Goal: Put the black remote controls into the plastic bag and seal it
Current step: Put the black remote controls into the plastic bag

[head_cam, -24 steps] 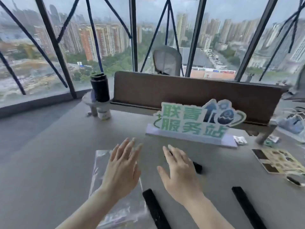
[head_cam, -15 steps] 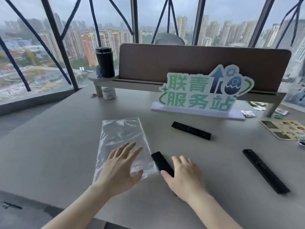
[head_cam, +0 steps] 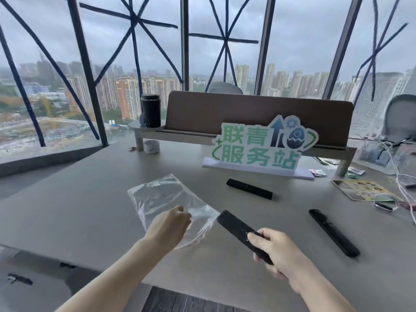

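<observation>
Fingers (head_cam: 258, 240): those of the right hand (head_cam: 278, 255) are curling tightly around the near end of a black remote (head_cam: 236, 228), lifting it clear of the table (head_cam: 78, 210); its far end is pointing toward the bag's near right corner.
Left hand (head_cam: 167, 226): its fingers are closing on the near edge of the plastic bag (head_cam: 166, 197), pinching the film, which is wrinkling beneath them.
Plastic bag: lying flat on the table, just left of the held remote and stretching away from the left fingers; whether its mouth is parted cannot be told.
Second remote (head_cam: 249, 189): resting on the table beyond the right fingers, well apart from them, lying crosswise.
Third remote (head_cam: 333, 231): resting on the table to the right of the right hand, near it but not touching.
Sign (head_cam: 261, 147): standing upright beyond the second remote, bearing green characters.
Black cup (head_cam: 150, 111): sitting on a raised shelf (head_cam: 146, 129) far beyond the left fingers.
Leaflet (head_cam: 362, 190): lying far right of the right fingers, beside loose cables (head_cam: 396, 167).
</observation>
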Action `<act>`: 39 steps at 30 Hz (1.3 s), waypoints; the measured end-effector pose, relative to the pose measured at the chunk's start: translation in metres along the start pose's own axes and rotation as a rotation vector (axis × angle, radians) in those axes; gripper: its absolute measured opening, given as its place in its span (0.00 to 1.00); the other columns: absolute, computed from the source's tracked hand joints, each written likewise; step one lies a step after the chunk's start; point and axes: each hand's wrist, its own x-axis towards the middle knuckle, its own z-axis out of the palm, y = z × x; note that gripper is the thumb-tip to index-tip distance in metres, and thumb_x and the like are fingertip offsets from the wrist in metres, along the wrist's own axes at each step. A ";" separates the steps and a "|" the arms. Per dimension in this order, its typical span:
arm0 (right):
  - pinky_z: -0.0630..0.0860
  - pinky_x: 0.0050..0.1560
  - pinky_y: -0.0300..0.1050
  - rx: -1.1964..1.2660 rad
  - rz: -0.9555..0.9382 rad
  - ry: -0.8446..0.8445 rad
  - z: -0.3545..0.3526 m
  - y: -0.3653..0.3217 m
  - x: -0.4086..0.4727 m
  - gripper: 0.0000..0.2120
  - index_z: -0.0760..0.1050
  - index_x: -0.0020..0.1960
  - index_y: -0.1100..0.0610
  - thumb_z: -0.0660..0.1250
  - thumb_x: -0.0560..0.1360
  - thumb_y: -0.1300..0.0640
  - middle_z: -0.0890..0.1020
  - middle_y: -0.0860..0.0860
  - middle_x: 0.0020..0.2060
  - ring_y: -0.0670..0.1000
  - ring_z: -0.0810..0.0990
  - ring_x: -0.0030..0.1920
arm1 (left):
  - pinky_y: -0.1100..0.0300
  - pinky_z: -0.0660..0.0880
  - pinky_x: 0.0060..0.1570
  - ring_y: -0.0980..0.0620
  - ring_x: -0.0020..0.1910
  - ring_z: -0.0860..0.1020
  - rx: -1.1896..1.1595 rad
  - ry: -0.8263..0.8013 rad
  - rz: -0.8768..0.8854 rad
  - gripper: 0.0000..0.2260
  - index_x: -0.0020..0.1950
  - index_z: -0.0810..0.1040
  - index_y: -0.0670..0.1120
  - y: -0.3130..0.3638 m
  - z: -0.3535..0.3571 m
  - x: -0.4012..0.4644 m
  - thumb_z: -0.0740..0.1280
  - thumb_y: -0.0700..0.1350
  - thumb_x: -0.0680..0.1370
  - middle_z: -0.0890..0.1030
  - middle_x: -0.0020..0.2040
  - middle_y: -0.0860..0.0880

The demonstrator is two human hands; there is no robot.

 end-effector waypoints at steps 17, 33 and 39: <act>0.78 0.33 0.47 -0.044 0.005 0.445 -0.020 0.025 0.082 0.12 0.81 0.49 0.55 0.59 0.75 0.60 0.85 0.52 0.43 0.55 0.80 0.30 | 0.49 0.76 0.43 0.40 0.45 0.78 -0.332 0.102 -0.028 0.10 0.51 0.79 0.48 0.045 0.014 0.044 0.58 0.47 0.79 0.79 0.44 0.46; 0.74 0.44 0.48 -0.746 0.074 0.439 -0.049 0.007 0.212 0.20 0.72 0.59 0.56 0.69 0.72 0.48 0.78 0.56 0.55 0.59 0.80 0.51 | 0.58 0.76 0.45 0.54 0.43 0.80 -0.559 0.172 -0.041 0.08 0.48 0.82 0.51 0.039 0.045 0.052 0.64 0.49 0.77 0.85 0.43 0.53; 0.61 0.24 0.38 -0.196 0.131 0.140 -0.086 0.022 0.138 0.11 0.70 0.42 0.58 0.65 0.76 0.51 0.72 0.52 0.27 0.49 0.65 0.19 | 0.63 0.69 0.34 0.56 0.27 0.70 -0.613 0.186 -0.095 0.09 0.38 0.79 0.46 0.065 0.040 0.069 0.63 0.45 0.77 0.74 0.25 0.54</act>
